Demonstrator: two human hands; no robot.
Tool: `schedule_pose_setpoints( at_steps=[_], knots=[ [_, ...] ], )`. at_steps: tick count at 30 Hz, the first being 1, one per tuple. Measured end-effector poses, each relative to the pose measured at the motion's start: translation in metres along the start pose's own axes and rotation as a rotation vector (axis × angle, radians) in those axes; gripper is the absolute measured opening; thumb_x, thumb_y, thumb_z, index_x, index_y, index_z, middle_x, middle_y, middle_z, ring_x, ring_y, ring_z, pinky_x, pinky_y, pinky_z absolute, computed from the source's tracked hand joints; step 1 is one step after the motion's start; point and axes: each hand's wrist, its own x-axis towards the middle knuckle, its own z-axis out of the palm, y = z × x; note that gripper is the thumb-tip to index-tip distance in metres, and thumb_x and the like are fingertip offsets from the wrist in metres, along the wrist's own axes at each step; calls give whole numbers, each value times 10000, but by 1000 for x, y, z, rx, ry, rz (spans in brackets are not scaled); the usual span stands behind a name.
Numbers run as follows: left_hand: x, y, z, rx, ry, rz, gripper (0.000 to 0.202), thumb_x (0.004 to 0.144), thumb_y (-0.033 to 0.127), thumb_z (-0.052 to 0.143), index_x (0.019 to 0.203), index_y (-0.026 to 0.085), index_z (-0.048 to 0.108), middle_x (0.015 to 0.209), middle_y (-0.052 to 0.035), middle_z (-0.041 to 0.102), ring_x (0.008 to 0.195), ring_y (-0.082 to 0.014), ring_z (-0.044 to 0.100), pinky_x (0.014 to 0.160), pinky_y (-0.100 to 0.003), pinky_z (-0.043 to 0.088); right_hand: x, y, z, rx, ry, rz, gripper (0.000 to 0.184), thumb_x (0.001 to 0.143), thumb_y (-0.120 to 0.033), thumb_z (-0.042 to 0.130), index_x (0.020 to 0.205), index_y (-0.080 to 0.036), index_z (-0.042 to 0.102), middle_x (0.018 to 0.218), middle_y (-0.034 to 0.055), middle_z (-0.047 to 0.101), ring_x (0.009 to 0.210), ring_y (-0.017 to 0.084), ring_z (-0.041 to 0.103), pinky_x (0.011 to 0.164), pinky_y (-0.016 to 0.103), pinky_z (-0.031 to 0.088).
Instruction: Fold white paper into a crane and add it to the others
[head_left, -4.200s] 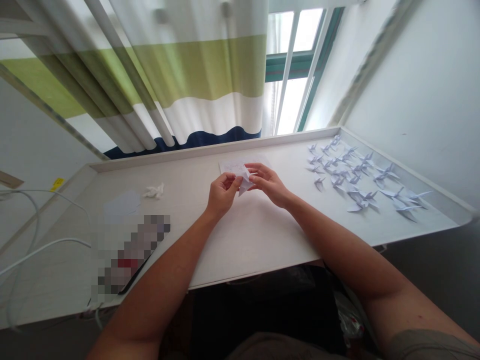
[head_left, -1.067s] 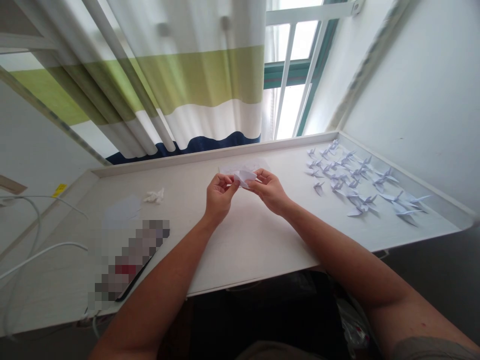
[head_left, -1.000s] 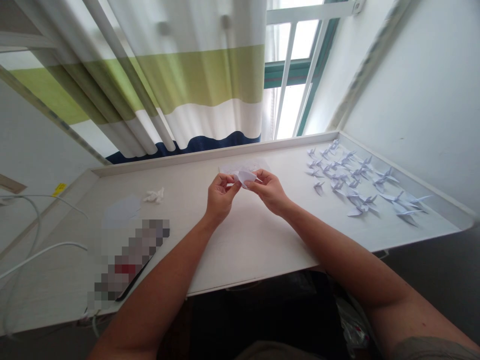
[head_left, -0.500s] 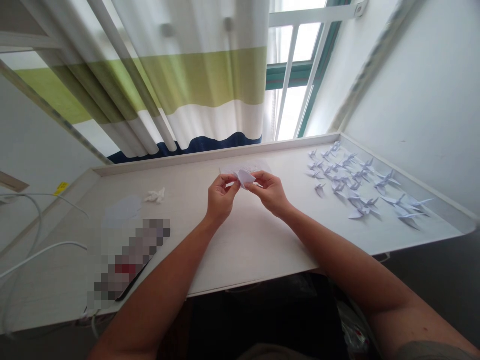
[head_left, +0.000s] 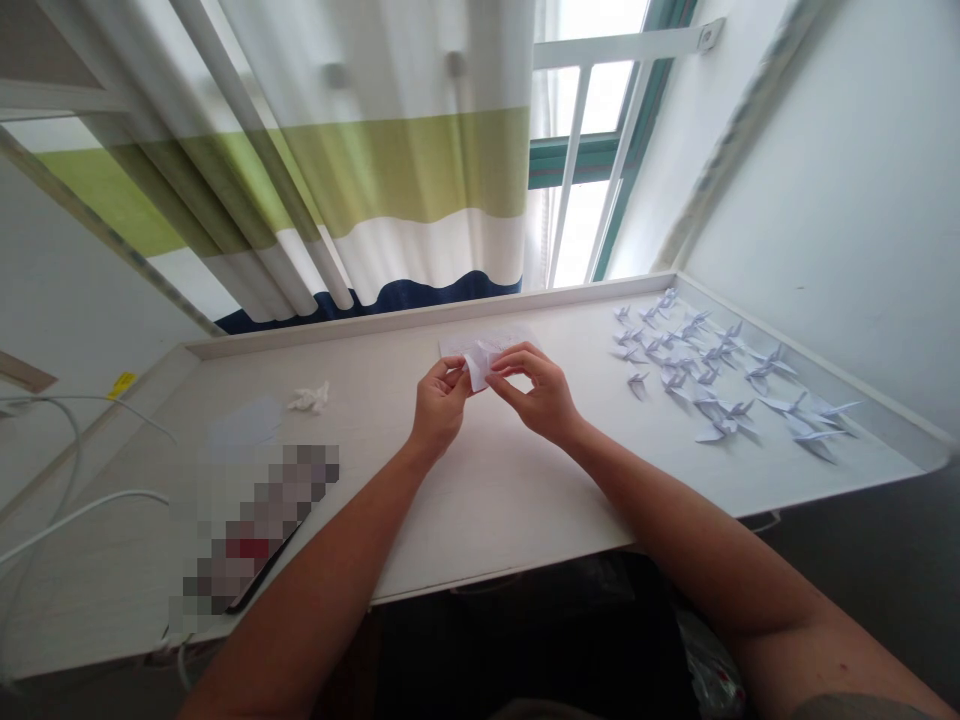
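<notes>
Seen first, a wide white tabletop (head_left: 510,510), with raised rim (head_left: 375,323) along the far side. On its right part, many white paper cranes (head_left: 706,375), spread in a loose group. Above the middle, toward the far side, the right hand (head_left: 544,400) with arched fingers — pinching with thumb and fingertips the right side of folded paper (head_left: 475,372); the left hand (head_left: 441,405) gripping its left side. Long axis seemingly from near to far, one corner pointing far — exact shape too small to tell.
</notes>
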Motion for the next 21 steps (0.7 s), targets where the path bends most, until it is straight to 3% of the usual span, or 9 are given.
schedule_pose_setpoints(
  at_steps=[6,10,15,18,21],
  knots=[
    [-1,0,3,40,17,113,499,766,508,932,940,228,558,784,13,766,769,-190,781,804,-378,661,-2,7,4,77,148,129,504,800,-402,894,1185,-306,583,1085,26,662,943,199,679,738,355,617],
    [-1,2,2,158,48,232,344,794,369,920,880,214,624,781,15,735,751,-159,748,739,-293,631,0,4,0,36,41,127,293,873,-409,835,1045,-269,644,989,19,713,928,205,694,788,387,596],
    [-5,7,0,248,23,306,124,872,312,803,916,201,770,975,-52,767,907,-196,739,800,-323,634,1,3,-2,14,-15,73,221,922,-446,796,1019,-258,729,1031,46,749,958,219,701,770,391,603],
    [-8,10,-1,270,2,312,172,925,368,743,927,204,796,1135,-87,764,1031,-227,734,834,-338,634,2,3,-3,-31,35,34,203,966,-458,749,1005,-259,760,1002,58,737,957,227,700,817,424,607],
    [-8,10,-1,270,27,294,219,886,411,810,935,198,790,1143,-95,772,1038,-229,745,876,-346,628,3,2,-4,-68,89,15,206,968,-471,755,969,-266,778,1086,80,739,1070,260,701,950,492,594]
  ],
)
